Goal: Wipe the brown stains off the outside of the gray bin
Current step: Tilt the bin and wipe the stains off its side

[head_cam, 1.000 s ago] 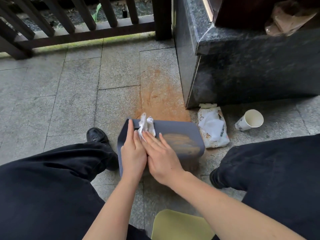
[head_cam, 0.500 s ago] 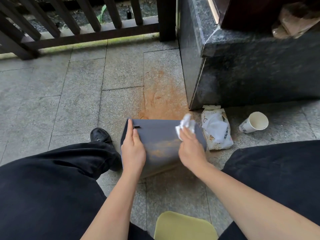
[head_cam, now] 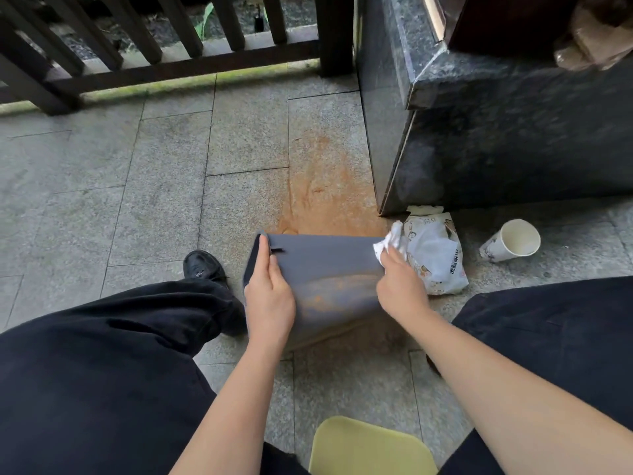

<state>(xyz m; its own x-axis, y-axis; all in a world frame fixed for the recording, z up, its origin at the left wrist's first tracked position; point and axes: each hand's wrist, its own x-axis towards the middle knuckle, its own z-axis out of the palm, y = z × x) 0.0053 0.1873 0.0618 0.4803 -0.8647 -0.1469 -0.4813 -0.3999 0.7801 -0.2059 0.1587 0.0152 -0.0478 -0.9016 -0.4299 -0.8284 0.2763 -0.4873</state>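
Note:
The gray bin [head_cam: 325, 265] lies on its side on the stone floor between my legs. A faint brown smear [head_cam: 335, 289] runs across its upper face. My left hand [head_cam: 270, 289] rests flat along the bin's left edge, fingers straight. My right hand [head_cam: 399, 286] sits at the bin's right edge and pinches a crumpled white wipe [head_cam: 388, 243], which sticks up past the bin's far right corner.
A wipes packet [head_cam: 435, 252] lies just right of the bin, a paper cup [head_cam: 513, 241] on its side farther right. A dark stone block [head_cam: 496, 138] stands behind them. An orange stain [head_cam: 325, 197] marks the floor beyond the bin; a railing [head_cam: 171, 66] at the back.
My right hand swept the wipe from the bin's left part across to its right edge. The brown smear has grown fainter. My left hand has stayed on the left edge.

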